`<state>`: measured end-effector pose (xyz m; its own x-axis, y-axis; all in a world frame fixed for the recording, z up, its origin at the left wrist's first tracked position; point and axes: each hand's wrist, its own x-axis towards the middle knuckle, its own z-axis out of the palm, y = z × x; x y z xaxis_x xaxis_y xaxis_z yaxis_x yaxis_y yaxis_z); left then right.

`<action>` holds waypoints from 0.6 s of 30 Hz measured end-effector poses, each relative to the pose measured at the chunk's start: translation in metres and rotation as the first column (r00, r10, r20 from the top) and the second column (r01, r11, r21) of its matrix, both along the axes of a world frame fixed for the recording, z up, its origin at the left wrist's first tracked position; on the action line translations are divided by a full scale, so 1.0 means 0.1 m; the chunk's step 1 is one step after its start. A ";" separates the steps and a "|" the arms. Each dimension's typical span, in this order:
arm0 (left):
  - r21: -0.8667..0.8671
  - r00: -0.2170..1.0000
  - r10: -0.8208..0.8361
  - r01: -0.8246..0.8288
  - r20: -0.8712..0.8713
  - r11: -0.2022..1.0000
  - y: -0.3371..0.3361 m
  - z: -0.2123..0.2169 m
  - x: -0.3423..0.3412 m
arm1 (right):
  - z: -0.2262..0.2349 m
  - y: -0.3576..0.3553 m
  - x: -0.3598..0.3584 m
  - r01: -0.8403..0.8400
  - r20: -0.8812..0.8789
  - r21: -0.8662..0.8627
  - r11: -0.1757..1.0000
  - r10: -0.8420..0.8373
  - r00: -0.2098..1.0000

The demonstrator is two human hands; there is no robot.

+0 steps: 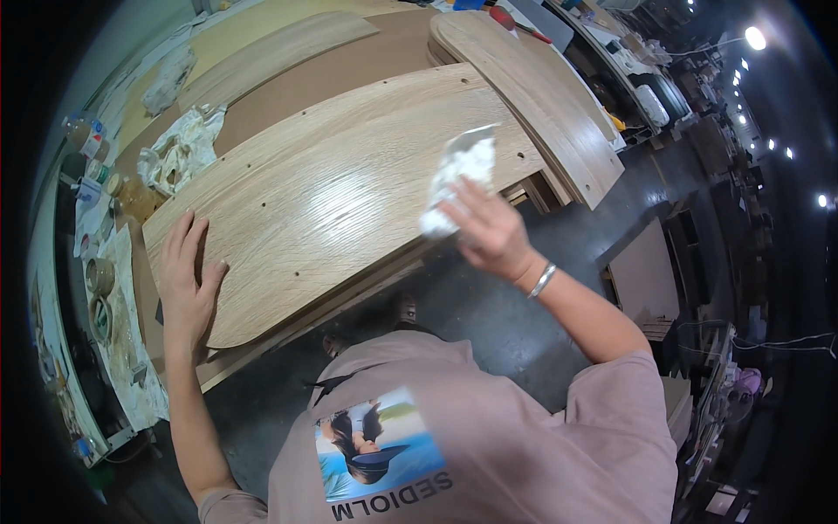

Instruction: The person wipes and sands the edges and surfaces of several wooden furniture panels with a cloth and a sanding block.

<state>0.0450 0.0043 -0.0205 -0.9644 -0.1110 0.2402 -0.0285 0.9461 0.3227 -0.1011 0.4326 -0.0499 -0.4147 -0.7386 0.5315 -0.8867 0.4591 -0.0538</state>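
A light wood-grain board (349,175) with rounded corners and several small dark holes lies before me. My left hand (188,279) rests at its left end, fingers stretched out over the edge and surface. Over the right part of the board, my right hand (484,227) holds a crumpled white cloth (463,166); both are slightly blurred. Whether the cloth presses on the board, I cannot tell. A metal bracelet (542,280) circles my right wrist.
More wood-grain boards (532,105) lie stacked at the right, and another board (288,54) is at the back. A second white cloth (183,148) lies beyond the board's left end. Bottles (85,135) and tape rolls (100,319) sit at the far left. Grey floor (515,306) shows below.
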 end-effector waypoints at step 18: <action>0.451 0.934 -0.232 0.337 -0.271 0.827 1.60 0.00 -0.27 | 0.75 -0.80 0.08 -0.033 0.739 -0.601 0.798 0.571 0.357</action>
